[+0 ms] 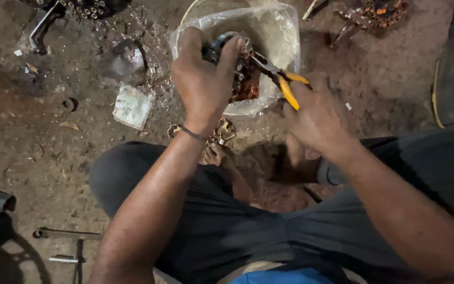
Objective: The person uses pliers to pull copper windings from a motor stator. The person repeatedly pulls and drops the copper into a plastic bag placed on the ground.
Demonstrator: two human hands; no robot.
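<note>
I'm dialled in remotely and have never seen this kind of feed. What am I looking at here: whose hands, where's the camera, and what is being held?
There is no machine: one camera sits on a person's head and looks down at their own two bare hands, with their knees below. The left hand grips a round metal part wound with copper wire. The right hand holds yellow-handled pliers, whose nose reaches into that part. Both are over a clear plastic bag that seems to line a pale container. The surface is bare dirt ground, with a flat pale slab and similar wound parts at the top edge.
</note>
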